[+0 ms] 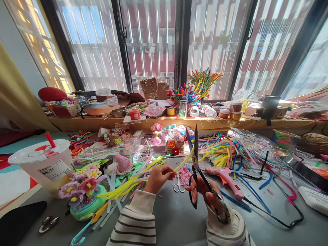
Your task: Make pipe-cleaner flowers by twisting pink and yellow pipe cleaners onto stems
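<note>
In the head view, my left hand [160,177] pinches a pale yellow pipe cleaner [185,160] that slants up to the right. My right hand [207,191] has its fingers through the handles of large black scissors [196,164], whose blades point upward and stand slightly apart. The pipe cleaner's upper end lies at the blades; I cannot tell whether it is between them. Behind my hands lie small white-handled scissors [179,186] and a heap of pink clippings [185,176]. A pink glue gun [228,179] rests just right of the black scissors.
A lidded drink cup [55,167] and a pot of fuzzy flowers [87,205] stand at left. Yellow pipe cleaners [123,186] lie beside my left hand. A colourful pile of them [228,150] spreads at back right. The glue gun's black cord [276,222] curves across the right side.
</note>
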`<state>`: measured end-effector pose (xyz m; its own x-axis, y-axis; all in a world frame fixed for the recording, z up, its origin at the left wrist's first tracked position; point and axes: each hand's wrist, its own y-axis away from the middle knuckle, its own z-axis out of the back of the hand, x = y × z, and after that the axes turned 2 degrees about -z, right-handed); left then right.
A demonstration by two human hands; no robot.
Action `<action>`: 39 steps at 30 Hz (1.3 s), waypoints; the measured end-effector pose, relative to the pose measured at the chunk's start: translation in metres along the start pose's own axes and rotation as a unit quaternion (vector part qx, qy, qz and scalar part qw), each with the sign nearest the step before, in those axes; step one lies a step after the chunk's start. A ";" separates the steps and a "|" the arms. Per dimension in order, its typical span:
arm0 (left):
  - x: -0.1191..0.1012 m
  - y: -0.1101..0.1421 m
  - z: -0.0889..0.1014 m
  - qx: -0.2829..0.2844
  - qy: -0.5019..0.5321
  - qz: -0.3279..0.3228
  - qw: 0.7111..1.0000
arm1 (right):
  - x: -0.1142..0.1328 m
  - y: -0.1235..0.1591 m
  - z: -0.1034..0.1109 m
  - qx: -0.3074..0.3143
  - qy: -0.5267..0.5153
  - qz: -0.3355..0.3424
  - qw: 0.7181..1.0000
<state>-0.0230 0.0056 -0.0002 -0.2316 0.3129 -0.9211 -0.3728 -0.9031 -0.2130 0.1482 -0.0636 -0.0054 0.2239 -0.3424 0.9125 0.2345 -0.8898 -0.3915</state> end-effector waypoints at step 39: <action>-0.003 0.000 0.026 -0.497 -0.016 -0.001 0.868 | 0.035 0.049 -0.017 0.026 0.735 -0.270 0.621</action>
<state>-0.0451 0.0125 0.0113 -0.2619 0.3091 -0.9143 0.5823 -0.7049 -0.4051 0.1516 -0.1243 0.0096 -0.9979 0.0620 0.0199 -0.0610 -0.9969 0.0495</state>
